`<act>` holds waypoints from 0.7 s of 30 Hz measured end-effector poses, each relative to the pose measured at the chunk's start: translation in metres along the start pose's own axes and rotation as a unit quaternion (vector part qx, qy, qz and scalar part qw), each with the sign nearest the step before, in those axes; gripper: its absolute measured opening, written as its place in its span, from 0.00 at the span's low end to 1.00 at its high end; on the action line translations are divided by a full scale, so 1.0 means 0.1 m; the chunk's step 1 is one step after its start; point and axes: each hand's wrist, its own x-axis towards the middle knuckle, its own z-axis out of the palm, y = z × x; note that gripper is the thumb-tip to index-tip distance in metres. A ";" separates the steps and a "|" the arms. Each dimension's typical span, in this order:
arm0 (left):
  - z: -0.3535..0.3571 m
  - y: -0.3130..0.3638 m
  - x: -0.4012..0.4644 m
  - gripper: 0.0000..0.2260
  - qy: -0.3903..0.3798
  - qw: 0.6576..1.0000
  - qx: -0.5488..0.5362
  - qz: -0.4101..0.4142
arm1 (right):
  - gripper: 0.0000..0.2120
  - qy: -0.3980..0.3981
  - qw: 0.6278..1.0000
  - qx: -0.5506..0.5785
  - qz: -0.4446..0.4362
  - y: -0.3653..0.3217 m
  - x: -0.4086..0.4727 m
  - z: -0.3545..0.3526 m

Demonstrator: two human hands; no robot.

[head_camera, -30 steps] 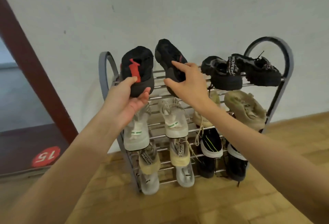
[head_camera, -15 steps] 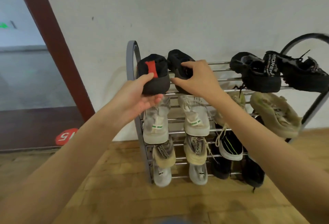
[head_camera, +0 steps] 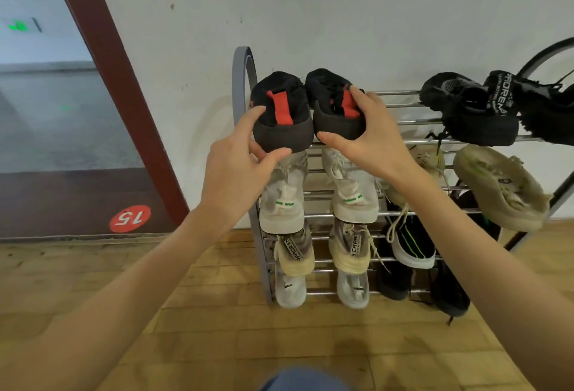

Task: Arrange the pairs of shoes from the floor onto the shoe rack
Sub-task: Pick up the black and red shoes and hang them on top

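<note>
Two black shoes with red heel tabs sit side by side, heels toward me, at the left end of the top shelf of the metal shoe rack (head_camera: 243, 80). My left hand (head_camera: 239, 161) grips the heel of the left black shoe (head_camera: 281, 111), thumb under the sole. My right hand (head_camera: 369, 139) grips the heel of the right black shoe (head_camera: 332, 105), fingers over its collar. Another black pair (head_camera: 472, 111) rests at the right end of the top shelf.
Lower shelves hold white shoes (head_camera: 281, 201), beige shoes (head_camera: 500, 185) and dark shoes (head_camera: 413, 244). The rack stands against a white wall on a wooden floor (head_camera: 217, 328). A dark red door frame (head_camera: 115, 80) and a red "15" floor sticker (head_camera: 129, 218) lie to the left.
Both hands have brought the two black shoes together at the left of the top shelf, and the right shoe now points heel toward me. The view has shifted left and closer.
</note>
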 end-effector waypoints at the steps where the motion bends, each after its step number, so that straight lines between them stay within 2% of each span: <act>1: 0.01 -0.02 0.03 0.28 0.003 1.000 0.006 0.005 | 0.36 0.002 1.000 -0.001 -0.002 0.01 0.00 0.02; 4: 0.07 -0.05 0.05 0.24 0.009 1.000 0.002 0.010 | 0.38 0.001 1.000 -0.006 -0.002 0.03 0.02 0.03; 8: 0.18 -0.04 0.03 0.24 0.022 0.999 -0.007 0.026 | 0.47 -0.017 1.000 -0.020 0.000 0.15 0.03 0.03; 12: 0.23 -0.07 -0.04 0.24 0.049 0.999 -0.003 0.022 | 0.48 -0.032 0.999 -0.002 -0.008 0.18 -0.02 0.02; 14: 0.25 -0.06 -0.12 0.24 0.077 0.997 0.004 0.020 | 0.45 -0.024 0.999 -0.005 -0.030 0.20 -0.11 -0.02; 17: 0.31 0.06 -0.22 0.22 0.123 0.992 -0.003 0.032 | 0.34 0.021 0.995 -0.047 -0.088 0.26 -0.28 -0.18; 21: 0.52 0.40 -0.29 0.17 0.103 0.987 -0.040 0.117 | 0.20 0.133 0.964 -0.122 -0.195 0.48 -0.43 -0.57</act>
